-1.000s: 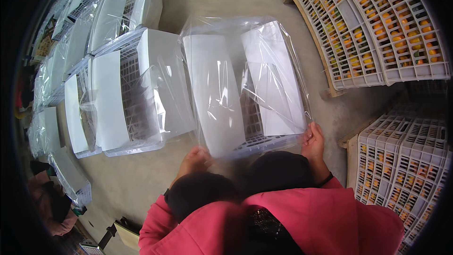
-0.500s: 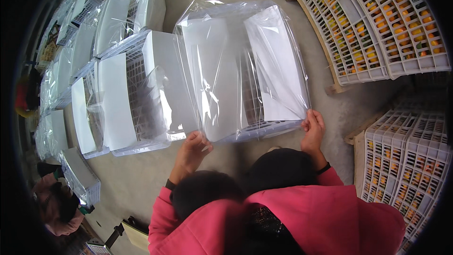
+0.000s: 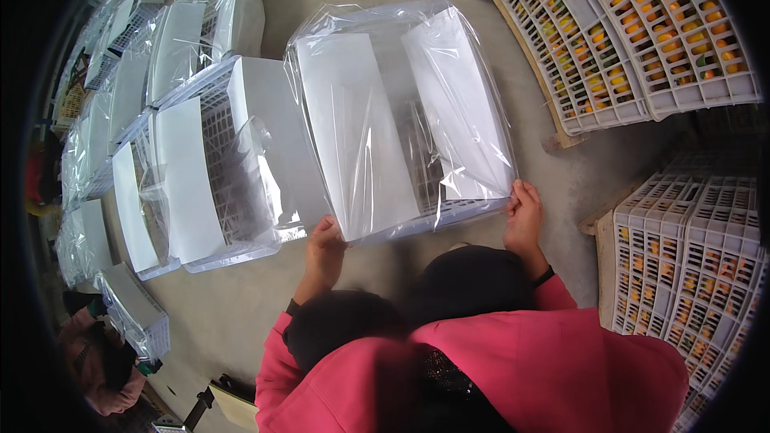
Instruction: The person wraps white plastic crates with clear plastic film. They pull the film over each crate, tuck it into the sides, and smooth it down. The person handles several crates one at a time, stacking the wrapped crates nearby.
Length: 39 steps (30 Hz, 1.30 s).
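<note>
In front of me is a pale plastic crate [image 3: 457,212], with clear plastic film [image 3: 417,144] spread over it. Two white paper sheets [image 3: 353,128] show through the film, one along each side, and slatted crate wall is visible between them. At the crate's near left corner, my left hand [image 3: 325,252] pinches the film's edge. My right hand [image 3: 524,212] has its fingers closed on the film at the near right corner, drawing it into creases. Both hands sit just outside the crate's near rim.
More paper-lined crates [image 3: 188,184] with film stand close on the left. Slatted crates of orange fruit [image 3: 618,40] rest on a wooden pallet at the far right; another crate stack [image 3: 682,265] is nearer. A person in pink sleeves [image 3: 100,353] crouches at lower left beside a crate.
The film lies tauter over the near left corner, and the left sheet shows more plainly. My left hand has lifted slightly away from me. The whole view has shifted a little.
</note>
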Each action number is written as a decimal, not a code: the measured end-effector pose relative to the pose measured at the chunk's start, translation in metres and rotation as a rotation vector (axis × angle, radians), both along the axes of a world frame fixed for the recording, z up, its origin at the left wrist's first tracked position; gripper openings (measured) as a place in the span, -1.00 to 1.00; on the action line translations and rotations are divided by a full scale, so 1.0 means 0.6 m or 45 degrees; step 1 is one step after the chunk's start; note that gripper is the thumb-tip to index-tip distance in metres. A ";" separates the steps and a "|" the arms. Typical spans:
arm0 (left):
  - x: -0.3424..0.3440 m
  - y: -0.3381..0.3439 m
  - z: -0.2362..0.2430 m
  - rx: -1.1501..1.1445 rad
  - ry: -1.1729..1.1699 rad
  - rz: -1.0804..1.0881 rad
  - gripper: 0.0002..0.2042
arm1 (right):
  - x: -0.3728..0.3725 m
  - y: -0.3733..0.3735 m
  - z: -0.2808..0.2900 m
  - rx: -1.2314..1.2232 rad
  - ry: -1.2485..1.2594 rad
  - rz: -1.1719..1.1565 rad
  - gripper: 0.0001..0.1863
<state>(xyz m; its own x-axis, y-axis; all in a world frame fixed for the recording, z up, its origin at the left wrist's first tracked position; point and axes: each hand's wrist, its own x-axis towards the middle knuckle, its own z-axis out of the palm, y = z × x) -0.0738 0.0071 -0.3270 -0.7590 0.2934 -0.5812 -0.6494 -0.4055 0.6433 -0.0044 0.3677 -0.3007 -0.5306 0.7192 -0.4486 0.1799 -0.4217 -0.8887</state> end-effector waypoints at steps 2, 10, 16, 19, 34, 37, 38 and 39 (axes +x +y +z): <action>-0.002 0.005 0.009 -0.104 0.058 -0.087 -0.91 | 0.012 0.023 -0.020 -0.291 0.095 0.013 -0.92; -0.007 0.002 -0.018 -0.100 0.030 0.021 -0.94 | 0.018 0.022 -0.103 -0.423 -0.002 -0.118 -0.86; -0.009 0.000 -0.078 -0.218 -0.058 0.020 -0.88 | 0.012 0.022 -0.106 -0.289 -0.011 0.008 -0.83; -0.008 0.006 -0.097 -0.121 -0.053 0.057 -0.84 | 0.008 0.023 -0.114 -0.312 -0.007 -0.009 -0.84; -0.007 0.008 -0.165 -0.202 -0.042 0.098 -0.77 | 0.007 0.044 -0.207 -0.294 -0.078 -0.025 -0.76; -0.012 -0.002 -0.192 -0.199 0.091 -0.040 -0.68 | 0.007 0.047 -0.224 -0.267 -0.162 -0.006 -0.74; -0.013 -0.010 -0.203 -0.281 0.086 -0.118 -0.61 | 0.007 0.047 -0.224 -0.243 -0.175 0.027 -0.73; -0.012 -0.014 -0.213 -0.217 0.132 -0.125 -0.61 | 0.006 0.050 -0.219 -0.252 -0.209 0.099 -0.72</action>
<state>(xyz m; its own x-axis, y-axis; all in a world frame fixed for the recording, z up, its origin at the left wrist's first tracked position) -0.0812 -0.0014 -0.4550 -0.7900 0.2734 -0.5488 -0.6070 -0.2232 0.7627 -0.0005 0.3980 -0.4323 -0.4896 0.5689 -0.6608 0.3535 -0.5633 -0.7468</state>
